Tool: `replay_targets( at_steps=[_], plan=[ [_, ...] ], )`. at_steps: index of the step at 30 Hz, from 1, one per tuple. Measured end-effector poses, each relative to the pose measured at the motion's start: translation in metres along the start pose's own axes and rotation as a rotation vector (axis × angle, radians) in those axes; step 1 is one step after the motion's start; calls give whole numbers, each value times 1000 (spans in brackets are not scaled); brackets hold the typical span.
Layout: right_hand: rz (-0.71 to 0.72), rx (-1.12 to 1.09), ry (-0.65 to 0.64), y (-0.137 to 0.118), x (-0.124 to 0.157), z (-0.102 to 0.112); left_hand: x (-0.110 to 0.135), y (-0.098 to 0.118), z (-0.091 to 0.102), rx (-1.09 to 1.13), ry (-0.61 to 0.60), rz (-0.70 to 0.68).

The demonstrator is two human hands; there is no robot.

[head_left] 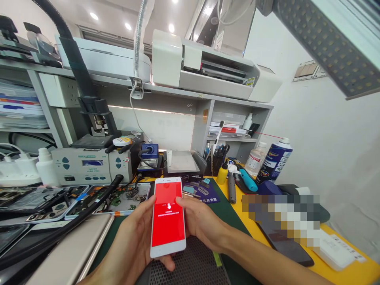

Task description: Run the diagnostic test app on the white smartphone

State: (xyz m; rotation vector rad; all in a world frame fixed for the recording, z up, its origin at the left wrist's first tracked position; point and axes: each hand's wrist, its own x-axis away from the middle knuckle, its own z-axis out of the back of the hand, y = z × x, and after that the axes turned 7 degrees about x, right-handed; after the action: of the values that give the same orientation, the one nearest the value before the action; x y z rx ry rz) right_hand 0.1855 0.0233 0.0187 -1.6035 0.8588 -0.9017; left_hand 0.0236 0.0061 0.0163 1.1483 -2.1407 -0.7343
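One red-screened white phone (168, 227)

White wall (335, 158), grey shelving (203, 132), glowing ceiling lights (171, 28)

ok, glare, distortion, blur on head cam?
All head view: round white ceiling spotlights blown out; long grey LED panel, top right, looks wide-angle stretched; small text on slim white phone hardly legible; square pixelation masks part, lower right.

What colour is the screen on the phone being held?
The phone's screen is bright red, best seen in the head view.
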Motion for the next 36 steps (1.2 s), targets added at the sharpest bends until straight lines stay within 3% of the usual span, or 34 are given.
replay_targets(
  at_steps=[7,12,18,24,30,36],
  plan=[
    [59,65,105,1,5,-6,1,0,-1,-2,-10,-6],
    [92,57,33,-2,8,-7,2,1,-3,-45,8,-4],
    [13,38,82,0,5,-3,0,2,-4,-32,-5,6],
    [83,103,58,-3,6,-8,-1,0,1,-24,-17,11],
    [45,20,106,5,3,-1,0,0,-4,-14,17,-8],
    [90,110,81,-2,6,-8,1,-1,-5,-12,-1,-24]
  ],
)
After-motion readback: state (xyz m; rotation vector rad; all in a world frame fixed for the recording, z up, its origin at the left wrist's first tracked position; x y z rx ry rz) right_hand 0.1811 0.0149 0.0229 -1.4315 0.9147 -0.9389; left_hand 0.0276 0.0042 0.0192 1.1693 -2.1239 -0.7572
